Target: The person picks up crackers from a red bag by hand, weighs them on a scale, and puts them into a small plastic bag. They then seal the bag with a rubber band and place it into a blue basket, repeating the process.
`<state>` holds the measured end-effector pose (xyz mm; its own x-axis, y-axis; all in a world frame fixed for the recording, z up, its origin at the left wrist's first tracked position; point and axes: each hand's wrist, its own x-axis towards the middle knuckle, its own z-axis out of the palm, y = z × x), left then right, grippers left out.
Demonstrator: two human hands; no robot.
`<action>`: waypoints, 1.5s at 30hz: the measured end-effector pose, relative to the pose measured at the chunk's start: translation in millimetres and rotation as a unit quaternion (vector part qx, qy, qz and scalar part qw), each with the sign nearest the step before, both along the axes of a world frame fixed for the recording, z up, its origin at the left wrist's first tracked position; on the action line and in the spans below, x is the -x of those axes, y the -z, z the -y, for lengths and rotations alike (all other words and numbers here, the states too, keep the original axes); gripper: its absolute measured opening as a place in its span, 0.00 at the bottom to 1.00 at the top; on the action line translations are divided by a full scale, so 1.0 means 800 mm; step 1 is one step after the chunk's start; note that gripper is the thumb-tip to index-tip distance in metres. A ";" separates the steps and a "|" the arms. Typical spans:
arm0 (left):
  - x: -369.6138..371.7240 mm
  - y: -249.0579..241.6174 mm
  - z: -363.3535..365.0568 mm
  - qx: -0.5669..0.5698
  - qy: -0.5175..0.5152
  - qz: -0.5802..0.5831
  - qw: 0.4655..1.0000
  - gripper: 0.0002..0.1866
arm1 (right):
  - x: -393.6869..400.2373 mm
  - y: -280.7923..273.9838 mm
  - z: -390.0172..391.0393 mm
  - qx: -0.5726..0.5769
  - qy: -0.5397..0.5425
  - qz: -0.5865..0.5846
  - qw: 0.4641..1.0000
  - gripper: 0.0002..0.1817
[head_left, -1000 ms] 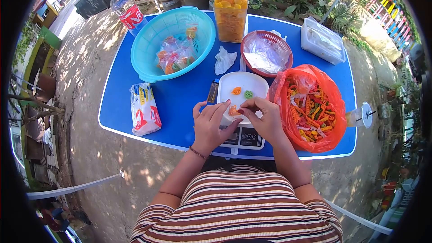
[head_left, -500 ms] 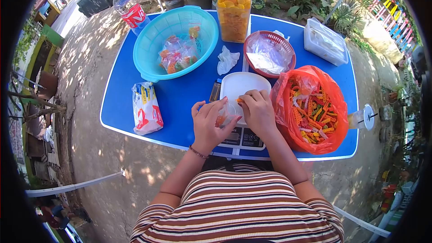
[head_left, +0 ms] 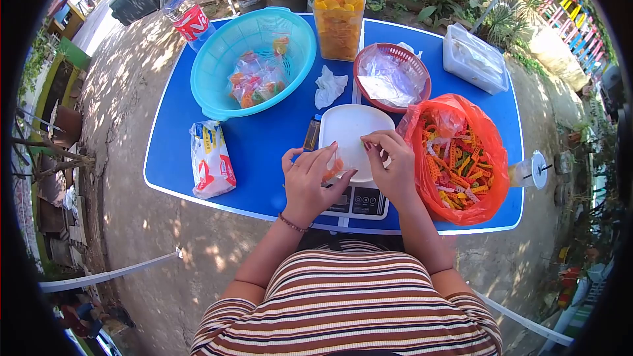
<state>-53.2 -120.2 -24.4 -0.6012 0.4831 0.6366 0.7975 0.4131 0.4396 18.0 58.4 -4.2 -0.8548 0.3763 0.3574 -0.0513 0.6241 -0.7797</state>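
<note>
My left hand (head_left: 307, 179) holds a small clear plastic bag (head_left: 334, 166) with orange pieces inside, its mouth turned toward my right hand. My right hand (head_left: 391, 166) is just right of the bag, thumb and forefinger drawn together; anything between them is too small to make out. Both hands are over a kitchen scale with a white tray (head_left: 356, 122) and a dark control panel (head_left: 366, 202). Close to my right hand stands an open red plastic bag (head_left: 412, 184) full of colourful crinkled snack pieces (head_left: 461, 165).
On the blue table (head_left: 264, 151) are a turquoise basin (head_left: 204, 86) with filled packets, a tub of orange chips (head_left: 339, 26), a red basket (head_left: 369, 95) of plastic bags, a lidded box (head_left: 476, 59), a tissue pack (head_left: 212, 161), a bottle (head_left: 188, 16) and a drink cup (head_left: 527, 171).
My right hand has drawn back to the right from the small bag. The orange piece that showed at its fingertips is gone from them. My left hand keeps its hold on the bag.
</note>
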 end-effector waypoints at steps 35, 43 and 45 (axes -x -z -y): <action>0.004 0.016 0.006 -0.250 0.184 0.397 0.864 0.13 | -0.018 -0.030 0.000 -0.051 -0.133 -0.066 0.988 0.11; -0.008 -0.017 0.006 -0.315 0.216 0.538 0.751 0.15 | -0.025 -0.045 0.011 0.047 -0.162 -0.066 0.983 0.14; -0.008 -0.013 0.008 -0.292 0.244 0.550 0.743 0.17 | -0.025 -0.045 0.006 0.056 -0.163 -0.065 0.983 0.14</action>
<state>-47.1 -126.4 -13.8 -0.7573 0.6486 0.0766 -0.1847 -0.3251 0.9275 38.0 54.0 31.6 -0.8865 0.1333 0.4431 -0.3373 0.4694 -0.8160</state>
